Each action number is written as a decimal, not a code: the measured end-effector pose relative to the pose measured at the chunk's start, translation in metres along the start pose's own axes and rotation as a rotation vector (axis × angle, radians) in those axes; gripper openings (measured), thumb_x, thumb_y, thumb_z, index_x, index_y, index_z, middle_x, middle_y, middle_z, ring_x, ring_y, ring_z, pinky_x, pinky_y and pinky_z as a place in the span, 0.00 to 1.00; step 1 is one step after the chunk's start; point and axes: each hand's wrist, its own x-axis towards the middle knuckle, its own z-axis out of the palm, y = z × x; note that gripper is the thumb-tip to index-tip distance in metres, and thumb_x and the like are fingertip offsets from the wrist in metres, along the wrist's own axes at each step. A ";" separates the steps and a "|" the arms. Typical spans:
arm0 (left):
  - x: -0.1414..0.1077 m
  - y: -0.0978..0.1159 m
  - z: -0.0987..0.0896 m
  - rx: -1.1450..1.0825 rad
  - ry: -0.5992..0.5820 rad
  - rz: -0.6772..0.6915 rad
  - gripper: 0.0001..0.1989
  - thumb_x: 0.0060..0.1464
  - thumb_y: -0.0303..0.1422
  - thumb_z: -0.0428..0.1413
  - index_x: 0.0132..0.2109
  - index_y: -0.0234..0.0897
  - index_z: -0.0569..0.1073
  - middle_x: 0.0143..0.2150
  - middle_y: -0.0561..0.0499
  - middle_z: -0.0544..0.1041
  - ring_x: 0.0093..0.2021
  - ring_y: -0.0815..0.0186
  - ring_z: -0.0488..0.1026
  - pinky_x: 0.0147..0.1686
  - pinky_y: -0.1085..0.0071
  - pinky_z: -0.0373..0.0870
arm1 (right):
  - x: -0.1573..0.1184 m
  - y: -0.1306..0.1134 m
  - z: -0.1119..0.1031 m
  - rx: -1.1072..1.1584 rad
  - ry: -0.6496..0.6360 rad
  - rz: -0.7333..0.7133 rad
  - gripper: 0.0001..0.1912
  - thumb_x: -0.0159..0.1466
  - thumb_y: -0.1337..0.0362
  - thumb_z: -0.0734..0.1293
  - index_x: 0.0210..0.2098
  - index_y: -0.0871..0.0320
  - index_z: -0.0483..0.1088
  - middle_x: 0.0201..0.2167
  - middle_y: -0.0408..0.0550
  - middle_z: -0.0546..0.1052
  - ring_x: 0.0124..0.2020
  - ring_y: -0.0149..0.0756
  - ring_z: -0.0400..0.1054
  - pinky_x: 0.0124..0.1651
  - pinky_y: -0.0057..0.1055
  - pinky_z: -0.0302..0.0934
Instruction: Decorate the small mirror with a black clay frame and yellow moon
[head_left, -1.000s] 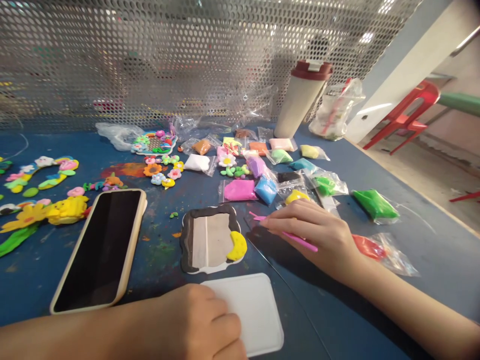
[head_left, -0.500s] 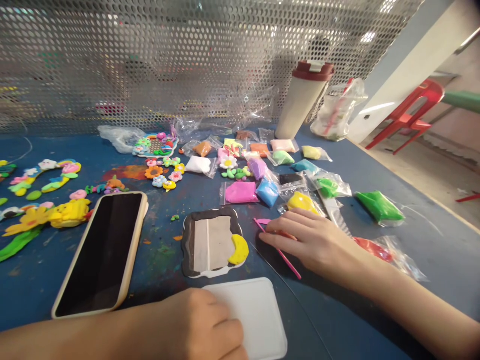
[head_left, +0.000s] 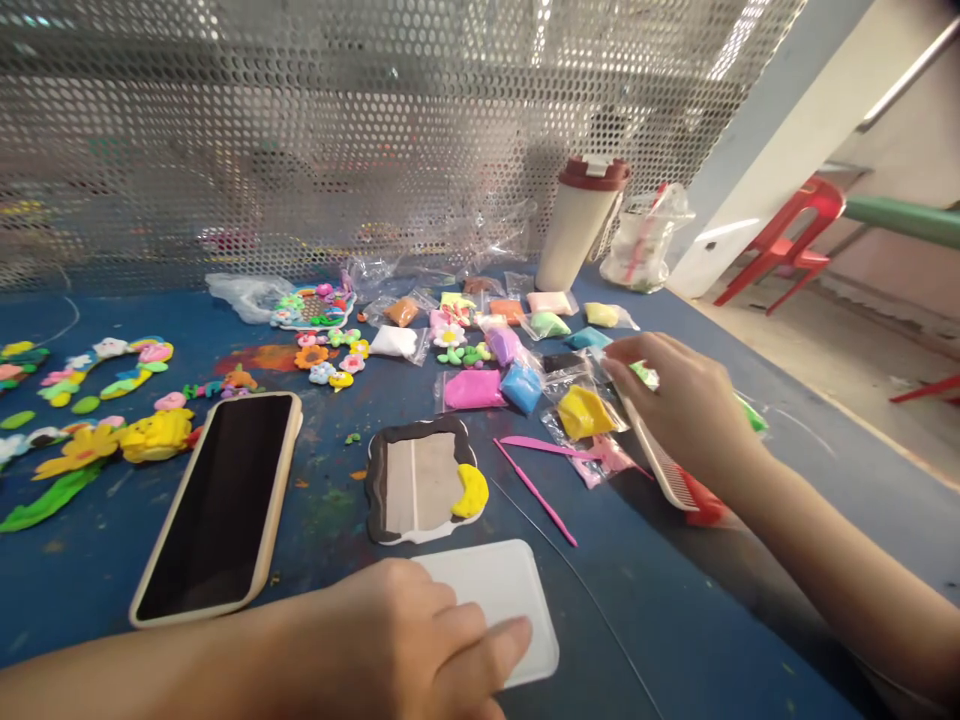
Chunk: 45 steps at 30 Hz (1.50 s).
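Note:
My left hand [head_left: 427, 630] rests over the near part of a white plastic lid [head_left: 517, 600], its fingers curled together; whether anything is between them is hidden. My right hand [head_left: 679, 400] reaches over the clay bags at the right, fingertips pointing down by the upper end of a white comb [head_left: 664, 465]; what they touch is unclear. Beyond the lid lies a mirror plate [head_left: 424, 480] edged with dark clay, with a yellow clay moon [head_left: 471, 492] on its right side. A pink stick tool [head_left: 536, 493] and a pink clay knife [head_left: 547, 445] lie between the mirror plate and comb.
A phone [head_left: 221, 510] lies at the left, near clay flowers [head_left: 79, 450]. Bagged clay, including yellow [head_left: 581, 412] and pink [head_left: 472, 390], covers the table's middle. A tumbler [head_left: 577, 225] stands behind, before a perforated metal screen [head_left: 300, 130]. A thin wire [head_left: 585, 585] curves near the lid.
My right hand has moved away from the pink tools, farther right and back toward the comb and green clay bag. My left hand's fingers have shifted right over the lid. The view has shifted slightly.

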 end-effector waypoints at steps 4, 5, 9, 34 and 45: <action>0.002 0.002 0.003 0.048 -0.018 -0.006 0.15 0.63 0.31 0.48 0.53 0.26 0.67 0.27 0.52 0.75 0.19 0.67 0.67 0.14 0.67 0.59 | 0.010 0.011 0.025 0.012 -0.228 -0.076 0.23 0.61 0.75 0.55 0.54 0.62 0.66 0.48 0.61 0.75 0.46 0.50 0.70 0.42 0.42 0.64; 0.001 0.003 0.003 0.059 -0.012 -0.009 0.15 0.62 0.30 0.48 0.52 0.26 0.67 0.26 0.52 0.75 0.19 0.67 0.67 0.14 0.67 0.59 | 0.013 0.014 0.030 0.017 -0.261 -0.111 0.25 0.59 0.76 0.56 0.55 0.62 0.65 0.48 0.61 0.75 0.47 0.50 0.69 0.44 0.43 0.63; 0.000 0.004 0.004 0.085 -0.033 -0.003 0.15 0.61 0.29 0.49 0.53 0.27 0.67 0.28 0.52 0.75 0.20 0.67 0.68 0.14 0.66 0.59 | 0.021 0.020 0.039 0.017 -0.302 -0.163 0.24 0.55 0.77 0.57 0.50 0.63 0.70 0.40 0.58 0.77 0.42 0.49 0.70 0.44 0.43 0.63; 0.001 0.007 -0.013 -0.337 0.259 -0.356 0.09 0.62 0.28 0.46 0.41 0.35 0.71 0.24 0.55 0.73 0.21 0.72 0.68 0.21 0.76 0.62 | 0.001 -0.026 -0.018 0.638 0.165 0.131 0.02 0.64 0.66 0.61 0.33 0.54 0.61 0.24 0.41 0.69 0.27 0.34 0.67 0.35 0.34 0.63; 0.018 0.000 -0.050 -1.003 0.261 -0.944 0.15 0.61 0.43 0.50 0.37 0.36 0.73 0.29 0.55 0.73 0.27 0.72 0.69 0.23 0.79 0.65 | -0.052 -0.102 -0.035 1.748 -0.767 0.319 0.11 0.64 0.58 0.67 0.37 0.56 0.62 0.23 0.36 0.68 0.22 0.23 0.63 0.27 0.20 0.59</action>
